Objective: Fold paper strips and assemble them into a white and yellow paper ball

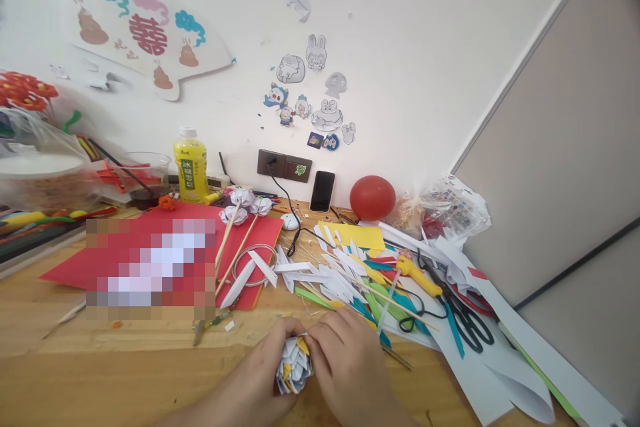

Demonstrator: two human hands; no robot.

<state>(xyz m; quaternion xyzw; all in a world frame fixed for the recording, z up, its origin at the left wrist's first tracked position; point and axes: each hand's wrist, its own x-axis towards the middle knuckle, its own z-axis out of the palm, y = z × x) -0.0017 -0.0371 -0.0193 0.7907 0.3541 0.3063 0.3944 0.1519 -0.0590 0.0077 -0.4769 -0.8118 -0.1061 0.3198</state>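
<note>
At the bottom middle, a small folded-paper piece (pixel 294 365), white with yellow parts, is held over the wooden table. My left hand (pixel 263 370) wraps round its left side, thumb and fingers closed on it. My right hand (pixel 345 367) is closed at the piece's upper right edge, its fingertips pinching there. The fingertips hide part of the edge. Beyond my hands lie many folded strips of white paper (pixel 300 273), with green and blue ones among them.
A yellow glue gun (pixel 419 275) and black scissors (pixel 467 320) lie right, beside white sheets (pixel 520 373). Red paper (pixel 150 227) lies left. Farther back stand a yellow bottle (pixel 190 165), a phone (pixel 323 191) and a red balloon (pixel 373 198).
</note>
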